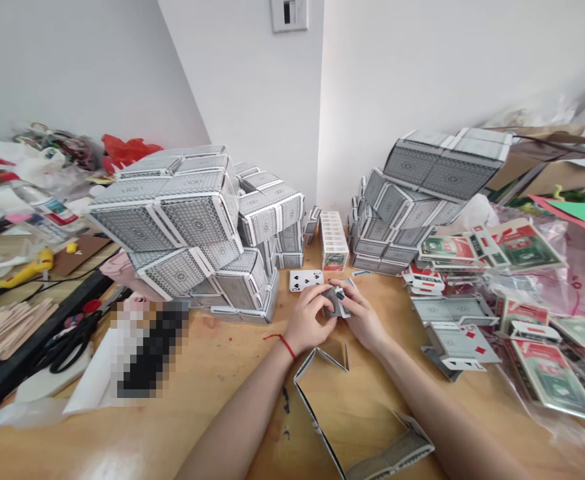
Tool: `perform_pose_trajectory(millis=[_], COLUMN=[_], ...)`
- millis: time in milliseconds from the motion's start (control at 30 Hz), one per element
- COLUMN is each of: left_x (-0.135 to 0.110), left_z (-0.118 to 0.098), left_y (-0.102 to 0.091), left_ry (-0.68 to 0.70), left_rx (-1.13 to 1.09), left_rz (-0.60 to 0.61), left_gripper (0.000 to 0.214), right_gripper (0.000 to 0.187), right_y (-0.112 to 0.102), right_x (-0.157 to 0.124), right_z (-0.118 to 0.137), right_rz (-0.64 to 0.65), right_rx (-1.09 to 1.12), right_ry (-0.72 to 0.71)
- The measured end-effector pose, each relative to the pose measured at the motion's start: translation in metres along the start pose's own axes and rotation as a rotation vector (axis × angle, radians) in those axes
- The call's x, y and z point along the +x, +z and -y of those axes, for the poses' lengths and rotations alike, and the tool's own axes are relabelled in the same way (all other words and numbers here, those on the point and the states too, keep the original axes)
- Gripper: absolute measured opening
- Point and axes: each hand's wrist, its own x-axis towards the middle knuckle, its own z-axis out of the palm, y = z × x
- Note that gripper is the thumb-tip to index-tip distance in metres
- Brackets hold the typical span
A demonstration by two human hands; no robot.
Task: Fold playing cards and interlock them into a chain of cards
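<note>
Fingers of my left hand (308, 319) and my right hand (363, 315) close around grey-backed playing cards (337, 303) at the middle of the table. A spade mark shows on the piece, partly hidden by the fingers. A red string circles my left wrist. Just beyond my left hand, a five of spades card (300, 280) lies face up. Below my forearms stands a folded strip of joined cards (317, 400), bent into an open frame. Farther back is a row of stacked card packs (333, 240).
Stacked boxes made of cards rise at left (182, 213) and right (412, 200). Card packs (547, 373) and loose folded cards (457, 333) lie at right. Scissors (70, 343), a yellow glue gun (30, 267) and wooden sticks (7, 333) are at left. A wall stands behind.
</note>
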Motion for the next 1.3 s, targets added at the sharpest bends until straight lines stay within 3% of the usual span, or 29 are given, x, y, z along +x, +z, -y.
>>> perform_pose_trajectory(millis=[800,1300], left_x=[0.0009,0.0004], left_z=[0.001,0.0006], left_y=[0.002,0.0047], left_ry=[-0.03,-0.016], left_rx=[0.044,0.111], left_rz=[0.032,0.011], left_gripper=[0.012,0.014], right_gripper=[0.032,0.032], right_y=[-0.0032,-0.0031], right_x=[0.0012,-0.0003], right_z=[-0.0023,-0.0043], right_rz=[-0.087,-0.077], right_rx=[-0.049,-0.243], right_ry=[-0.05,-0.15])
